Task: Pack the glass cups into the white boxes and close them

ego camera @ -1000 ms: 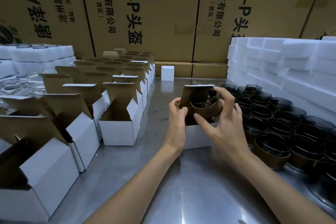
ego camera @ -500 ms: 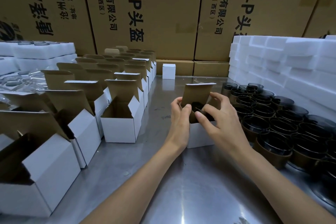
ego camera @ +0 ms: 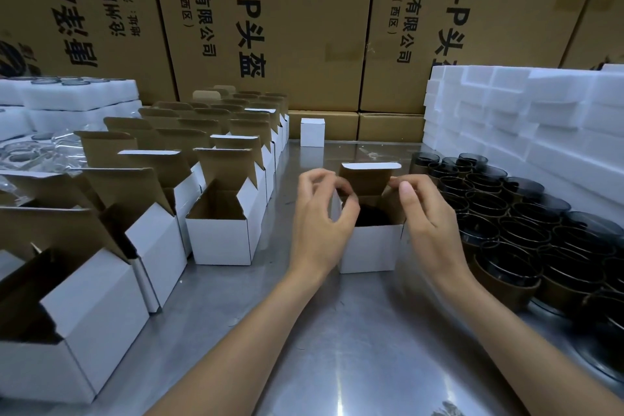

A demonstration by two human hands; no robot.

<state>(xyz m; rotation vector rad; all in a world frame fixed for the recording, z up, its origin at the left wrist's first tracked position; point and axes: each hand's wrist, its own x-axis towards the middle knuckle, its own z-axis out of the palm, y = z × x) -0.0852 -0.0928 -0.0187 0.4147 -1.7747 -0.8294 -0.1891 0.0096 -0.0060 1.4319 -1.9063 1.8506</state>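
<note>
White box (ego camera: pixel 368 246) stands upright on the steel counter (ego camera: pixel 337 348), centre of view, top open, lid flap (ego camera: pixel 369 177) raised at the far side. Interior dark; a dark shape sits inside, likely a glass cup, not resolved clearly. Left hand (ego camera: pixel 320 223) at the box's left upper edge, fingers (ego camera: pixel 347 189) curled, pinching the left side flap. Right hand (ego camera: pixel 429 216) at the right upper edge, thumb and forefinger pinching the right side flap near the lid corner. Remaining glass cups (ego camera: pixel 526 223), dark with amber bands, packed in rows on the counter just right of the box. Rows of open white boxes (ego camera: pixel 219 236) stand to the left. One closed small white box (ego camera: pixel 312 132) at the far end of the counter. White foam blocks (ego camera: pixel 540 118) stacked far right; brown cartons (ego camera: pixel 270 27) behind.
</note>
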